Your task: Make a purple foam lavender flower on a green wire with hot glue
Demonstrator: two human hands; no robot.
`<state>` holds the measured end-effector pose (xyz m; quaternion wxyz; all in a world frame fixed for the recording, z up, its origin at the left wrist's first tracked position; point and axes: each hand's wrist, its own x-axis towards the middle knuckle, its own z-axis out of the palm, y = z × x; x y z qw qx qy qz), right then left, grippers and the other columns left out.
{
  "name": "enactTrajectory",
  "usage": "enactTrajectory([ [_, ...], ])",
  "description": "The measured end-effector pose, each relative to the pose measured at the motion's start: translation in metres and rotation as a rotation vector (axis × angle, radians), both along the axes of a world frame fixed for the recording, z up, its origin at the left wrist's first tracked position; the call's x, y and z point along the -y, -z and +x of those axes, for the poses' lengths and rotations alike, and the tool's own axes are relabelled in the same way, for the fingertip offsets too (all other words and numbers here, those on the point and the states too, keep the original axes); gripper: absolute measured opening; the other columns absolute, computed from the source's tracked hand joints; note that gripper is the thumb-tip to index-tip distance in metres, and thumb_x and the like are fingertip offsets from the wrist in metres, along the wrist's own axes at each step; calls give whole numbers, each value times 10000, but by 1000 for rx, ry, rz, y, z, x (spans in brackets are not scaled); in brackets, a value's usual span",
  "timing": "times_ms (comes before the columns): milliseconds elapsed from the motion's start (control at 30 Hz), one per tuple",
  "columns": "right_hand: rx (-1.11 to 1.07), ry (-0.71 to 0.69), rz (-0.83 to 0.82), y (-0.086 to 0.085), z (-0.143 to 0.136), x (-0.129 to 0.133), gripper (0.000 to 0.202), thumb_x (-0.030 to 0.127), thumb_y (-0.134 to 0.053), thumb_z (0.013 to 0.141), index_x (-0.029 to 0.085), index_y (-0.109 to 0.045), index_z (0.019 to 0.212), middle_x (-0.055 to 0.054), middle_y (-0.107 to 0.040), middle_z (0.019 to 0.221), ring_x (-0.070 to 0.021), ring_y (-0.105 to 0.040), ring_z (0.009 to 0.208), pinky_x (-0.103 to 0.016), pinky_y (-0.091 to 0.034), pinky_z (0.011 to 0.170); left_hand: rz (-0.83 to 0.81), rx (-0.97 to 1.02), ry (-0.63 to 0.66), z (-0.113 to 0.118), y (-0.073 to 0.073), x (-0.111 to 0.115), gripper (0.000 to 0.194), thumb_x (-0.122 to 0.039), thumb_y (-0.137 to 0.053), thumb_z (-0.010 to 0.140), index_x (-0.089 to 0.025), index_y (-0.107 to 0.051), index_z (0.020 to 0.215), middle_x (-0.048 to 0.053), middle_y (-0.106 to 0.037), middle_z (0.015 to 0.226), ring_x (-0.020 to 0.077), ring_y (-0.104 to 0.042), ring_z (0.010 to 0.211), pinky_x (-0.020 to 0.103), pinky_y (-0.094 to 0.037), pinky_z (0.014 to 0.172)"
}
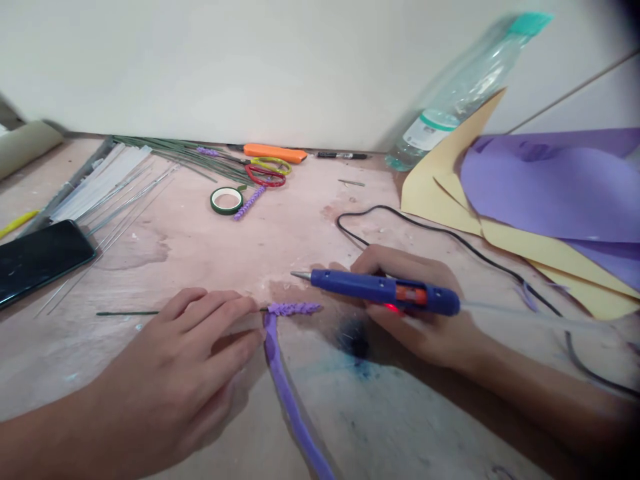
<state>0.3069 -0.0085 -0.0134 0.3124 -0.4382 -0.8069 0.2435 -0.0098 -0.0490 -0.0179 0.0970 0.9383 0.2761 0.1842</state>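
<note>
Purple strip runs up to left-hand fingers.

the glue gun is blue with an orange part and a small red light. it lies almost flat in the air just over the table, its silver tip pointing left. a clear glue stick pokes out of its back end, and a black cord runs from it toward the far right edge. the wire is thin and dark green, flat on the table near the front edge, pointing left to right. the strip is purple and fringed. one end is curled tight around the wire's right end. the rest trails down toward the front edge.
</note>
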Motion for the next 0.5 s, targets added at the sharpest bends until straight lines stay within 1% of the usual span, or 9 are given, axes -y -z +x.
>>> enactTrajectory([
  [100,72,58,-25,1,2,-6,43,252,-622,798,229,-595,773,12,-619,667,-155,-533,556,-288,-390,499,11,-6,20,1,1,0,353,-69,-478,949,-155,-620,1261,125,-658,1348,302,-566,1245,503,-382,1027],
  [200,165,108,-46,-8,-2,-11,99,205,-603,765,240,-542,695,27,-555,582,-154,-492,510,-285,-345,458,-3,4,33,2,-1,0,349,-60,-473,947,-161,-626,1244,125,-666,1332,297,-581,1225,497,-395,1017],
  [267,246,108,-3,-23,-8,-16,196,236,-633,787,246,-499,644,27,-516,545,-152,-456,476,-289,-307,436,-12,10,38,3,-2,-1,349,-58,-476,943,-164,-628,1238,124,-674,1309,292,-594,1202,489,-409,1004],
  [300,292,91,30,-32,-12,-20,252,267,-652,803,246,-481,619,24,-507,534,-151,-443,465,-292,-297,433,-11,12,38,3,-3,-1,352,-56,-477,938,-165,-629,1236,123,-679,1298,290,-601,1189,486,-417,994],
  [367,364,29,41,-52,-22,-27,321,319,-683,825,240,-486,584,12,-530,541,-152,-461,481,-298,-310,456,-1,7,39,3,-4,-1,351,-52,-484,925,-166,-634,1222,121,-690,1279,289,-617,1163,481,-434,971],
  [433,456,-82,51,-68,-32,-34,269,306,-673,821,239,-552,590,2,-566,570,-160,-495,518,-304,-315,496,15,-3,32,3,-3,-1,340,-56,-492,918,-167,-640,1204,121,-698,1271,296,-624,1163,487,-439,966],
  [500,395,-71,71,-80,-42,-41,215,240,-728,720,235,-584,560,3,-559,560,-155,-483,517,-313,-282,519,28,-16,25,3,-2,-1,346,-65,-495,920,-171,-634,1219,126,-688,1311,310,-612,1206,502,-431,979],
])
